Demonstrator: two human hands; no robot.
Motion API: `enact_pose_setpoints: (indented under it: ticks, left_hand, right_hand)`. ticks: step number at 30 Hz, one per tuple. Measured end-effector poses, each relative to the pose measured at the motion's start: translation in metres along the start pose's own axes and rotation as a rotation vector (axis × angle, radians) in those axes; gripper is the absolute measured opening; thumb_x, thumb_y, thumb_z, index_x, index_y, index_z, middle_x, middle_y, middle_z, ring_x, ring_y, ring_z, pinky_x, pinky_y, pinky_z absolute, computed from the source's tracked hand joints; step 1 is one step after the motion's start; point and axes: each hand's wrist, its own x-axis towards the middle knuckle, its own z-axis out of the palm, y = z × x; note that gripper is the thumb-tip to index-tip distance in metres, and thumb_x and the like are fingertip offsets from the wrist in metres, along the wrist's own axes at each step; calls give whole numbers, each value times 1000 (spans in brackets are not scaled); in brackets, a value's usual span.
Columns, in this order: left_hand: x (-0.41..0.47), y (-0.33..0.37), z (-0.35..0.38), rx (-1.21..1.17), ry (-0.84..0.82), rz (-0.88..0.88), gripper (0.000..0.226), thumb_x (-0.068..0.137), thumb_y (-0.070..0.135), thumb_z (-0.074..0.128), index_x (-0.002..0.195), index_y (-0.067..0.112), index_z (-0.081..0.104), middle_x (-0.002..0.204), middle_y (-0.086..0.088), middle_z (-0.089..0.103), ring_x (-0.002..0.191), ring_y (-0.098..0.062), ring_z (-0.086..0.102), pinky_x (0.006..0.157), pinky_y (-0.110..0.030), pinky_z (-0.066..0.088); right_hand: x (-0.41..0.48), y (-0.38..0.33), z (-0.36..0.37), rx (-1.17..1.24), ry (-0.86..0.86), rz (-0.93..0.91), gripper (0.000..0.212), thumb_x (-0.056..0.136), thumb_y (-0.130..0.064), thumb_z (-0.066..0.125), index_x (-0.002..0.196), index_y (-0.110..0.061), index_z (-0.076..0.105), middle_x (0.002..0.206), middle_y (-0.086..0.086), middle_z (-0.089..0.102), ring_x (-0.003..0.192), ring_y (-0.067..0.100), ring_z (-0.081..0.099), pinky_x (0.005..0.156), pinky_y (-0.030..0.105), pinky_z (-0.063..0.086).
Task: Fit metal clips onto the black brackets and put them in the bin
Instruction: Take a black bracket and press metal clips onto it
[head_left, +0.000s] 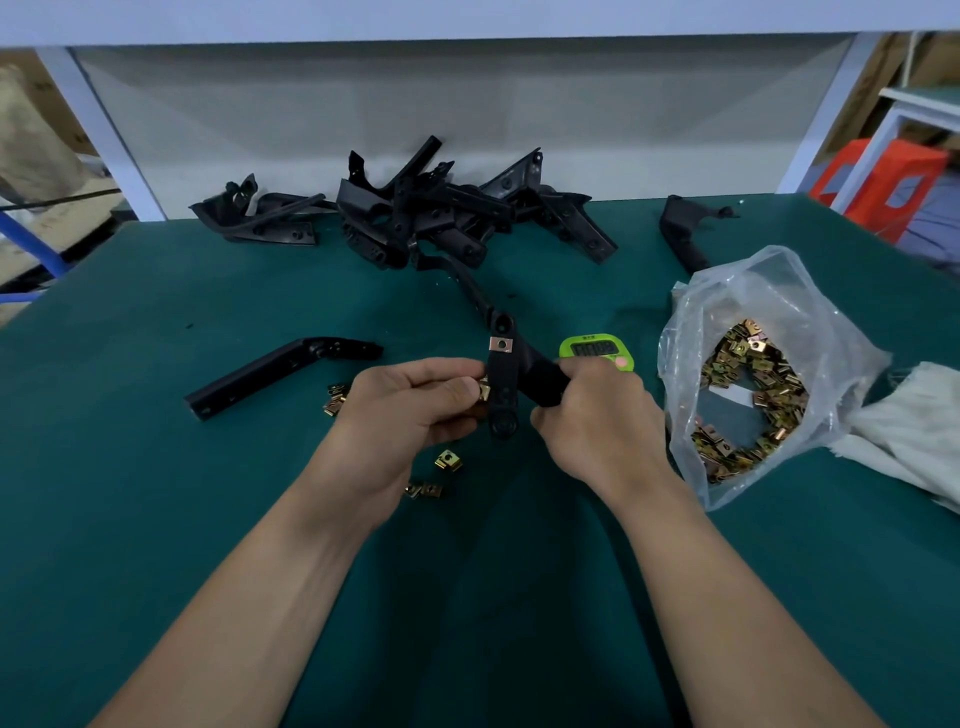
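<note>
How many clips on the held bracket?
2: one clip near the upper end of the bracket, a second clip at its mid edge, pinched by the left hand. The right hand may hide more.

Left hand (410, 410) and right hand (597, 421) of the person, both bare; a short, trimmed nail shows on the left thumb. Each hand continues into a bare arm, the left forearm (249, 597) and the right forearm (727, 597), uncovered to the lower edge of the view. Faint tendon lines mark the left wrist.
</note>
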Motion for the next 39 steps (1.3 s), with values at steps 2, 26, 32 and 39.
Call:
enact_pose_setpoints:
  ticks: [2, 26, 32, 39]
  left_hand:
    - [0, -1, 1, -11, 14, -1, 13, 92, 4, 70, 100, 10, 78, 98, -13, 79, 84, -17, 75, 67, -20, 57]
    - [-11, -9, 24, -24, 93, 92, 13, 92, -1, 69, 98, 9, 77, 85, -14, 79, 73, -18, 74, 66, -22, 58]
    - [-4, 1, 2, 261, -58, 91, 43, 86, -8, 71, 105, 31, 71, 76, -15, 77, 66, -19, 70, 62, -22, 57]
    - [-3, -1, -6, 285, -140, 73, 42, 89, -7, 68, 118, 22, 71, 82, -16, 78, 70, -18, 72, 64, -23, 57]
  right_hand:
    - [0, 0, 0, 6, -5, 7, 21, 79, -28, 72, 99, -31, 69, 68, -11, 53, 69, 28, 54, 59, 31, 36]
    - [-1, -2, -5, -66, 64, 5, 17, 80, -24, 75, 87, -30, 61, 61, -13, 37, 66, 27, 45, 62, 31, 34]
    - [-3, -3, -8, -157, 33, -31, 15, 82, -19, 73, 92, -29, 67, 62, -11, 47, 61, 23, 48, 48, 26, 22]
    - [-8, -12, -5, -245, 35, -42, 23, 82, -16, 72, 98, -31, 67, 66, -8, 44, 66, 26, 45, 49, 25, 20]
